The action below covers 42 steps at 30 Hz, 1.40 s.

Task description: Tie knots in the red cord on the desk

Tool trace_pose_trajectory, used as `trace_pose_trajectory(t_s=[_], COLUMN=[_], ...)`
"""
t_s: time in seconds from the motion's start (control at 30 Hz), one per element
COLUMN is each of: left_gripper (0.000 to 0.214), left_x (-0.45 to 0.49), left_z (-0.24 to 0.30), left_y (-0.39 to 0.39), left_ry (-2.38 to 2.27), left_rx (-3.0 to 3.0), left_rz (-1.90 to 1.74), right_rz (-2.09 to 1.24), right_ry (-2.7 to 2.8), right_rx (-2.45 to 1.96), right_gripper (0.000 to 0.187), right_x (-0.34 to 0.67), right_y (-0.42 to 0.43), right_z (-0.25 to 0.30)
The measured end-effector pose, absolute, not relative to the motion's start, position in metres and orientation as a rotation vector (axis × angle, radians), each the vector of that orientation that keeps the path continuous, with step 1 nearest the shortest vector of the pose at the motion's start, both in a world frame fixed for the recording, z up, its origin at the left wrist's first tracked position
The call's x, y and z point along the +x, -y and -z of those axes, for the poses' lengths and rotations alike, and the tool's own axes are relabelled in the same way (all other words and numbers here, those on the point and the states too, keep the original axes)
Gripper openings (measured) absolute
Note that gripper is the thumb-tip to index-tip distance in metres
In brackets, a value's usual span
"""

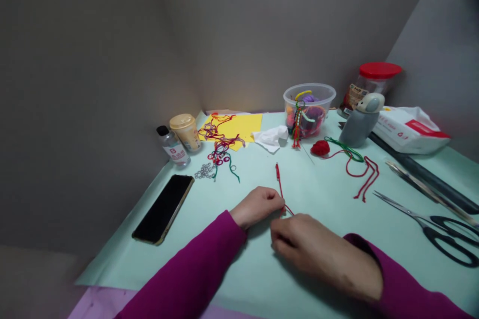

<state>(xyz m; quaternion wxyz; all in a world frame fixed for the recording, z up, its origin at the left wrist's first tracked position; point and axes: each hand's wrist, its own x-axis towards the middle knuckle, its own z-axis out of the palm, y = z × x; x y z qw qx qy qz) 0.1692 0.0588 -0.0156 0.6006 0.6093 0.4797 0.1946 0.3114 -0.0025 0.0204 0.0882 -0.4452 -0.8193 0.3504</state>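
A red cord (281,188) runs toward me over the pale green table cover, its far end thicker, like a knotted or looped piece. My left hand (260,207) pinches this cord between thumb and fingertips near the middle of the table. Just to the right and nearer me, my right hand (310,246) is closed, its fingers curled. A short stretch of red cord shows between the two hands and reaches the right one. What exactly the right fingertips hold is hidden behind the hand.
A phone (164,209), bottle (175,147) and lidded cup (186,132) stand left. Metal rings (205,171) and threads (224,144) lie behind. Rightward are a yarn tub (325,98), red yarn ball (320,148), grey figurine (359,127), scissors (424,220) and tissue pack (407,132).
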Motion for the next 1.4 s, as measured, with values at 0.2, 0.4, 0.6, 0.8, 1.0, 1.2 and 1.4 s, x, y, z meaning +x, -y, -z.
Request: trace_pose_trajectory(t_s=[0.2, 0.4, 0.6, 0.8, 1.0, 1.2, 1.4], left_gripper=[0.016, 0.019, 0.02, 0.013, 0.017, 0.014, 0.032], left_x=[0.167, 0.166, 0.164, 0.163, 0.174, 0.19, 0.108], left_z=[0.013, 0.004, 0.011, 0.011, -0.011, -0.009, -0.027], left_y=[-0.061, -0.061, -0.065, -0.06, -0.025, 0.024, 0.03], left_ry=[-1.08, -1.022, -0.999, -1.147, -1.339, -0.68, -1.293], left_rx=[1.342, 1.311, 1.451, 1.775, 2.47, 2.65, 2.426], left_rz=[-0.406, -0.419, -0.404, -0.375, -0.418, -0.107, -0.487], right_rz=[-1.321, -1.683, -1.736, -1.679, -1.719, -1.817, -1.814], right_ry=[2.186, 1.463, 1.567, 1.607, 1.544, 1.597, 1.577], right_rx=[-1.237, -1.431, -1.462, -1.558, -1.605, -1.623, -1.672], right_gripper=[0.025, 0.015, 0.012, 0.017, 0.021, 0.025, 0.025], right_x=[0.323, 0.339, 0.339, 0.333, 0.334, 0.341, 0.34], right_y=[-0.008, -0.049, -0.049, -0.049, -0.045, -0.046, -0.042], right_z=[-0.037, -0.015, 0.001, 0.001, 0.011, 0.024, 0.024])
